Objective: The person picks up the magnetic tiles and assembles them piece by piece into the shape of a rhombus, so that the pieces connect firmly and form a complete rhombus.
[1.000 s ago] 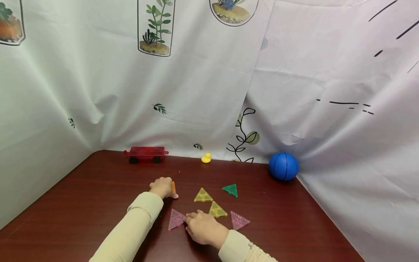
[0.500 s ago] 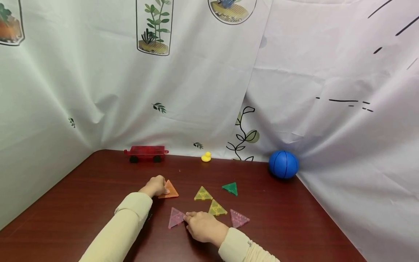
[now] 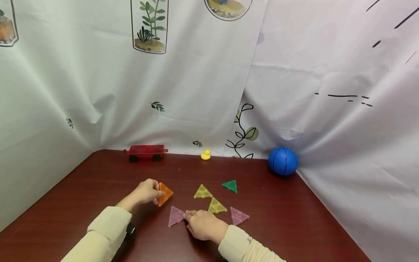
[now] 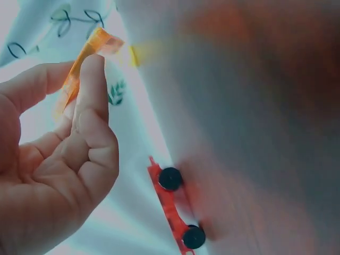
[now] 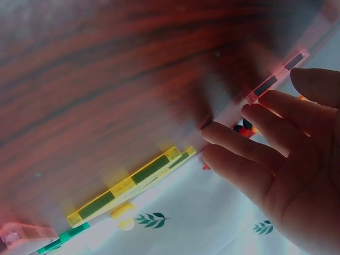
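My left hand (image 3: pixel 146 191) pinches an orange triangular magnetic tile (image 3: pixel 166 194) between thumb and fingers; in the left wrist view the tile (image 4: pixel 78 71) stands edge-on in that pinch. My right hand (image 3: pixel 206 225) is low over the table, fingers extended, fingertips right at the corner of a pink triangular tile (image 3: pixel 175 217). In the right wrist view the thumb is apart from the fingers, near that pink tile's magnet-lined edge (image 5: pixel 277 77). Two yellow triangular tiles (image 3: pixel 203 192) (image 3: pixel 216 206) lie corner to corner beyond the right hand. A second pink tile (image 3: pixel 238 216) lies to its right.
A green triangular tile (image 3: pixel 231 186) lies farther back on the dark red-brown table (image 3: pixel 85 193). Along the back edge stand a red wheeled car base (image 3: pixel 146 152), a yellow toy duck (image 3: pixel 205 155) and a blue ball (image 3: pixel 283 161). A patterned white cloth (image 3: pixel 183 80) hangs behind.
My left hand has drawn back to the left with the orange tile, which was mostly covered before and now shows turned in the fingers. My right hand has stayed by the pink tile.
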Demonstrator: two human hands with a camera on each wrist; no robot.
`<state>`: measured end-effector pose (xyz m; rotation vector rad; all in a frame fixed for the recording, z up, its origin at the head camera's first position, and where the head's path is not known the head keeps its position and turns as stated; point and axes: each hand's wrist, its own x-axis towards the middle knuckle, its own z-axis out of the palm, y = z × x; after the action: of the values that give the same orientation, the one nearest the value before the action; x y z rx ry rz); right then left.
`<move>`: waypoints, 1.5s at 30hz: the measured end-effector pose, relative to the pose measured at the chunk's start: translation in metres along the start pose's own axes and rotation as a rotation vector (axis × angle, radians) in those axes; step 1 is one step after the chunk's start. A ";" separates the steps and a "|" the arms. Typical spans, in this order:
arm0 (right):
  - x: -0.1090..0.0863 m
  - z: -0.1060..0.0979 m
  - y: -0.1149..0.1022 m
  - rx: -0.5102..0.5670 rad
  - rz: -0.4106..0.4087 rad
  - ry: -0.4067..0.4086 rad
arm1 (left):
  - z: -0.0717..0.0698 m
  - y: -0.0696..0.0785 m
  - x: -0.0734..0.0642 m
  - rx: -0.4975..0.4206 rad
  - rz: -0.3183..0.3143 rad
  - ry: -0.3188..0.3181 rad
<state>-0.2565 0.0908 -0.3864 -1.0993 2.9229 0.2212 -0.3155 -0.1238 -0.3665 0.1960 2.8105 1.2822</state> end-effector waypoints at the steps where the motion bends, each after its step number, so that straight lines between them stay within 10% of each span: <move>1: 0.000 -0.001 0.000 0.001 -0.001 -0.003 | 0.002 0.002 -0.005 -0.005 0.000 0.007; 12: -0.001 -0.002 0.000 0.028 0.006 -0.033 | 0.022 0.007 -0.039 0.074 0.012 0.069; 45: -0.002 -0.002 -0.001 0.027 -0.003 -0.038 | 0.034 0.015 -0.045 0.129 0.017 0.053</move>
<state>-0.2539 0.0910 -0.3844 -1.0835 2.8824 0.1990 -0.2660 -0.0946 -0.3784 0.1939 2.9456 1.1257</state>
